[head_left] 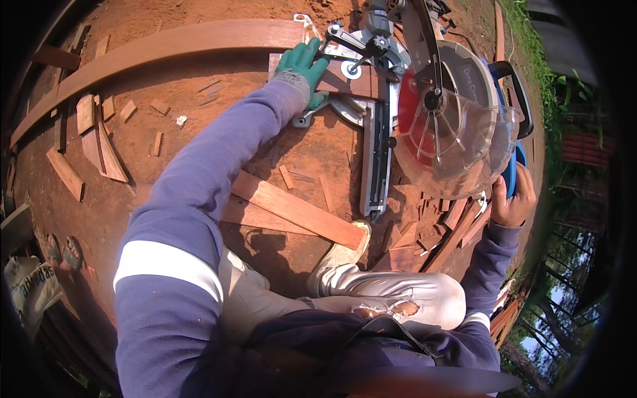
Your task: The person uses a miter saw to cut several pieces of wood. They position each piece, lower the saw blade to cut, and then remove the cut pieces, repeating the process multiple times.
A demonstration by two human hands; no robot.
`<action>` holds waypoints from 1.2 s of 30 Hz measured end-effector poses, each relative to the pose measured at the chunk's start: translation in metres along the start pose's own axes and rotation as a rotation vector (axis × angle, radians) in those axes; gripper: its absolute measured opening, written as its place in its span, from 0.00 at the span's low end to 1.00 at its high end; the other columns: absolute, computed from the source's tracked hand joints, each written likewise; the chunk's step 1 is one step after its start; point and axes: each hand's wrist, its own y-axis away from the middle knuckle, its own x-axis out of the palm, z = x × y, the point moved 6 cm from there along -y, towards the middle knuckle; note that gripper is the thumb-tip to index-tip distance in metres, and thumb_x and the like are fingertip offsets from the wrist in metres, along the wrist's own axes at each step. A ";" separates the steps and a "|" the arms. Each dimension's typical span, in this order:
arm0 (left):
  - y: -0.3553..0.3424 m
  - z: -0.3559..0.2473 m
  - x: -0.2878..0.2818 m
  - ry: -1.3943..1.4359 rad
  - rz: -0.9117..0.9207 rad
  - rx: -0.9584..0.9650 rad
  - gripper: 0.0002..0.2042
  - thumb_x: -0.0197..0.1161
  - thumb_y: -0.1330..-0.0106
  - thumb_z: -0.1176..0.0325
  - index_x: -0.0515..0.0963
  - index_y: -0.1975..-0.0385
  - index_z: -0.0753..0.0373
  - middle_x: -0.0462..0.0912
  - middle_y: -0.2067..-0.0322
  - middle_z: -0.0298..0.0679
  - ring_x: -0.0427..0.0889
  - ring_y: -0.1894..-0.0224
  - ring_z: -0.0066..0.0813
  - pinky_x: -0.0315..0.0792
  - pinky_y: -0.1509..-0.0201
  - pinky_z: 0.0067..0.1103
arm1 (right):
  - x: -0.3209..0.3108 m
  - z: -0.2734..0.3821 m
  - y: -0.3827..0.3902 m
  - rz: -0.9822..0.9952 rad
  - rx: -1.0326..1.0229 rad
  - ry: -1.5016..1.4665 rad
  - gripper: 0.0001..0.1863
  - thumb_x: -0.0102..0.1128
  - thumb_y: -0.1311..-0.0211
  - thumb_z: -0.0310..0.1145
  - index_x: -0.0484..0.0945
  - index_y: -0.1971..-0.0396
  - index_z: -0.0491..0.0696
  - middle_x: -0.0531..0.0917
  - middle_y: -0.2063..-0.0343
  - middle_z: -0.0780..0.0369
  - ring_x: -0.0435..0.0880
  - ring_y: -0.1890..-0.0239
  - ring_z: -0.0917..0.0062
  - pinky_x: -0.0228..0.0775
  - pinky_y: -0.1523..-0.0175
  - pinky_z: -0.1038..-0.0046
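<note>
Across the saw base (342, 106), left of the clear blade guard (458, 149), lies the reddish-brown board (363, 86), with the clamp foot (350, 69) resting over its face. I have the gloved left hand (304, 71) laid wide and flat on it, fingers stretched toward the clamp lever. The bare right hand (513, 202) is curled on the blue handle (510, 176) at the saw's near side; how firmly it squeezes, I cannot tell. I judge the board stiff, dense and moderately heavy for its length, unlikely to bend or bruise under pressure. Its planed face may slide beneath a glove, and raw edges could splinter. I would take hold at its left end, palm down, keeping fingertips well apart from the guard.
</note>
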 end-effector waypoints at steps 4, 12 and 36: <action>0.075 -0.030 -0.020 0.126 0.051 0.279 0.37 0.74 0.44 0.48 0.72 0.37 0.61 0.68 0.32 0.50 0.69 0.33 0.54 0.63 0.28 0.43 | -0.020 -0.002 -0.013 -0.122 -0.021 -0.017 0.20 0.65 0.35 0.39 0.81 0.57 0.34 0.86 0.59 0.48 0.86 0.56 0.57 0.75 0.47 0.65; 0.215 -0.057 0.011 0.127 0.906 0.479 0.45 0.77 0.52 0.42 0.69 0.35 0.59 0.76 0.43 0.47 0.76 0.41 0.50 0.66 0.35 0.41 | -0.068 0.077 -0.022 -0.458 -0.181 0.091 0.15 0.66 0.32 0.34 0.82 0.55 0.36 0.86 0.56 0.52 0.85 0.54 0.64 0.75 0.45 0.66; 0.094 0.079 -0.103 -0.083 0.169 0.202 0.19 0.69 0.43 0.67 0.80 0.50 0.51 0.77 0.39 0.37 0.71 0.33 0.43 0.58 0.24 0.43 | 0.399 0.324 0.097 0.640 0.569 -1.350 0.32 0.71 0.38 0.27 0.66 0.38 0.37 0.85 0.53 0.53 0.88 0.57 0.69 0.81 0.50 0.67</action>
